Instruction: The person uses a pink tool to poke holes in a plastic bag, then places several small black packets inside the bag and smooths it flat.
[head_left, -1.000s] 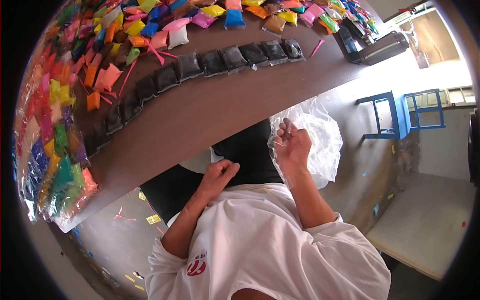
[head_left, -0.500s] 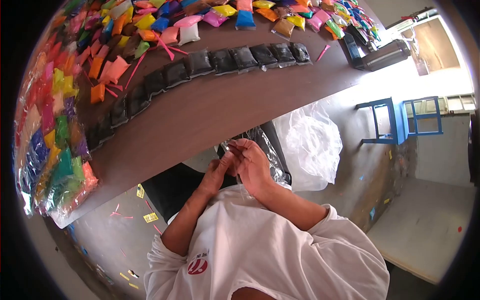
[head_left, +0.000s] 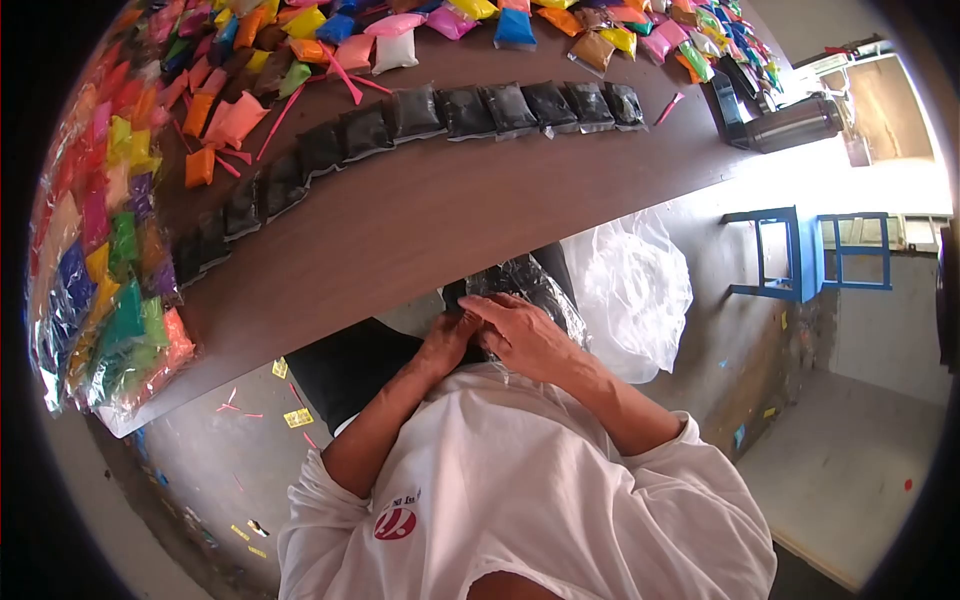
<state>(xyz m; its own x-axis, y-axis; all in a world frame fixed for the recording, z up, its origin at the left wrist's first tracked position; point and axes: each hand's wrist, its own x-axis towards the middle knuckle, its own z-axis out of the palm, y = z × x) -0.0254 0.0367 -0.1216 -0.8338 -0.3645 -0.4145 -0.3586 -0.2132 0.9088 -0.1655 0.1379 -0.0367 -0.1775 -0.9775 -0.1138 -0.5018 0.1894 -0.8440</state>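
Observation:
Over my lap, below the table edge, my left hand [head_left: 447,345] and my right hand [head_left: 520,330] meet with fingers bent together. What they pinch is mostly hidden by the fingers; a small dark patch shows just above the left fingertips. Crinkled clear plastic [head_left: 545,300] lies on my dark-trousered thigh, beside and under the right hand. On the table, a curved row of flat black packets [head_left: 413,112] in clear wrappers runs in front of me, apart from both hands.
Colourful packets [head_left: 395,50] heap along the table's [head_left: 400,215] far side and left end. Pink strips [head_left: 280,122] lie near them. A metal flask [head_left: 795,125] rests at the right. A white translucent bag [head_left: 635,300] hangs beside my leg; a blue chair [head_left: 808,255] stands beyond.
Both hands have lowered slightly and drawn closer together, with the right fingers now laid over the left ones. The whole view has shifted a little. The row of black packets looks the same.

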